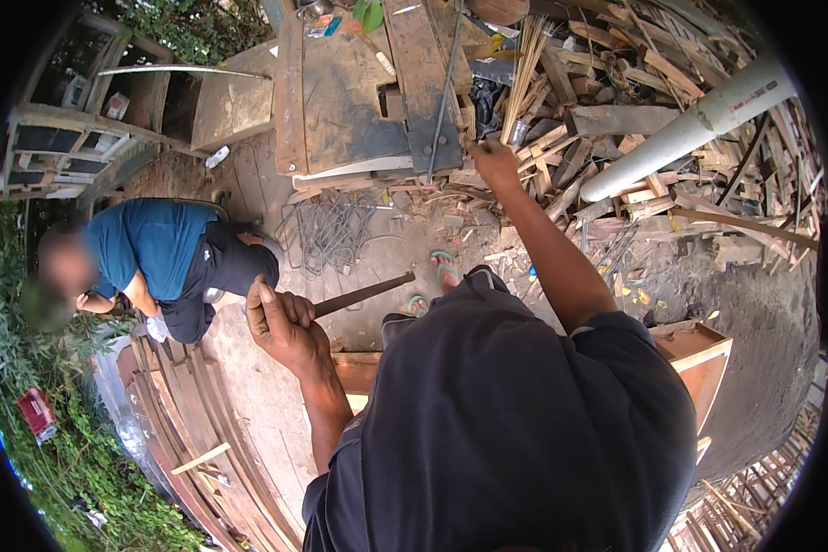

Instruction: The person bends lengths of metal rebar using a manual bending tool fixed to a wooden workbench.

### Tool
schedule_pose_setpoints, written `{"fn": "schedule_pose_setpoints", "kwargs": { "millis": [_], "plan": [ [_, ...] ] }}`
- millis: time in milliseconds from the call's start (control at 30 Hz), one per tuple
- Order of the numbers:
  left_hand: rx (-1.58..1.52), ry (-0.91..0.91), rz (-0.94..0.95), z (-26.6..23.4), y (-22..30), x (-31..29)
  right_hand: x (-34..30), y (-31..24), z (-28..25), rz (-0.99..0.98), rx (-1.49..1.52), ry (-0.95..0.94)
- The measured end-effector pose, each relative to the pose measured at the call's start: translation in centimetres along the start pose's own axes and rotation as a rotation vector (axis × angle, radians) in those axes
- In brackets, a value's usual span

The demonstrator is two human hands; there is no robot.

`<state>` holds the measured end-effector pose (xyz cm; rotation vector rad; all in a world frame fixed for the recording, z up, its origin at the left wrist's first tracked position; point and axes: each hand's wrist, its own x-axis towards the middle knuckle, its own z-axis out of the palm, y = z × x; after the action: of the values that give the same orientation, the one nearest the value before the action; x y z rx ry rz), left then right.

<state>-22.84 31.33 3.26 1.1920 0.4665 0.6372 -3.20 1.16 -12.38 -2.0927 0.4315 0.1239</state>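
Left hand [281, 322] is closed in a fist around the near end of a dark metal bar [363, 294]. The bar runs out to the right and slightly up from the fist, held clear of the dirt ground [414, 248], its far end ending above the ground near the person's sandalled foot [446, 269].

Right hand [495, 161] is stretched forward to the edge of the scrap wood pile [635, 101], beside a bundle of thin sticks [524, 74]. The fingers look curled on something small, but I cannot tell what, or whether it is a true grip.

Handling, judged: the bar looks like solid steel, so stiff, fairly heavy for its width, and not fragile. A full fist at one end, as now, leaves the far end to droop; a hold nearer the middle would balance better. The surface looks dull and rough, so probably not slippery.

Counts: one bar in hand; one white pipe [699, 120] lying across the pile; one tangle of bent wire [336, 230] on the ground; one wooden box [695, 354] at right; one other person [170, 262] crouching at left. Scrap pieces are too many to count.
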Motion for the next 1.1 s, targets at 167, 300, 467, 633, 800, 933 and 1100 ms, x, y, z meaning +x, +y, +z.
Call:
{"fn": "schedule_pose_setpoints", "kwargs": {
  "millis": [167,300,467,633,800,933,1100],
  "plan": [
    [-0.313,-0.199,-0.128,1.6,1.1,-0.9,-14.9,3.8,-2.7,0.468,0.136,-0.914],
    [-0.453,-0.456,-0.234,2.7,0.6,-4.0,-21.7,-1.2,-2.4,0.627,1.134,-0.905],
    [-0.248,-0.81,-0.204,0.4,-1.9,-9.6,-21.6,-0.2,-3.2,0.497,1.319,-0.372],
    [-0.001,-1.245,-0.429,-2.3,-5.0,-12.8,-21.1,-1.5,-8.4,0.153,0.974,-0.11],
    [0.081,-1.083,-0.778,-0.9,-10.8,-14.8,-27.3,5.9,-7.3,0.056,0.643,0.044],
    [0.151,-1.072,-0.749,4.2,-13.6,-16.6,-33.3,11.4,-7.6,0.1,0.346,-0.035],
    [0.006,-0.961,-0.871,7.9,-17.5,-18.8,-32.7,10.6,-10.7,0.009,0.23,-0.293]
  ]
}}
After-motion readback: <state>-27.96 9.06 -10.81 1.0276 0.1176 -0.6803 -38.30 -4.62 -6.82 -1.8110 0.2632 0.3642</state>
